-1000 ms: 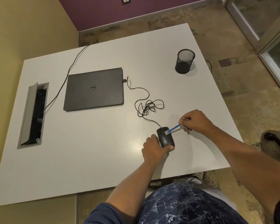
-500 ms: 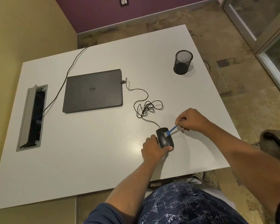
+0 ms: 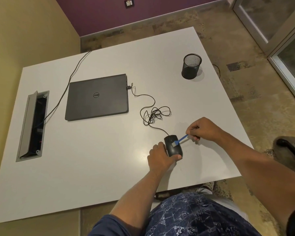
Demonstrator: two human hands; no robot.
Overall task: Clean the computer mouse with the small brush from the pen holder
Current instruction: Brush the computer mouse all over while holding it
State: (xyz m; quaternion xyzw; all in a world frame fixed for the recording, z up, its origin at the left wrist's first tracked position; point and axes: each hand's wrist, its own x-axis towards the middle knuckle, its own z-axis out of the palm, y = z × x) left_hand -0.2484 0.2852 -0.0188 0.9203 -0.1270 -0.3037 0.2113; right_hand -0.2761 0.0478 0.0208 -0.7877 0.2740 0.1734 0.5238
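Item, computer mouse (image 3: 173, 145): black, corded, lying on the white tabletop (image 3: 92, 159) directly between my two hands. My left hand (image 3: 160, 159) grips its near end, fingers curled along the left flank and the thumb wrapped round the near right corner, holding it in place as it did a second ago. Item, small brush (image 3: 180, 140): blue handle, pale bristle head. My right hand (image 3: 203, 129) pinches the far end of the handle, fingers curled tight, just to the right of the mouse and a little beyond it. Change noted: over the last second the bristle head has crept from the mouse's far right shoulder toward the middle of its back, where it now rests, while the grip of both hands is unchanged. I judge this a brushing stroke in progress, the cleaning under way but with the near half and the flanks probably yet to be swept. Item, mouse cable (image 3: 153, 114): runs from the far end of the mouse, loosely tangled beyond my right hand, on to a closed laptop (image 3: 96, 97) well off to the left of my left hand. Item, pen holder (image 3: 191, 66): black mesh, upright, well beyond my right hand; it looks empty, though I cannot see to its bottom.
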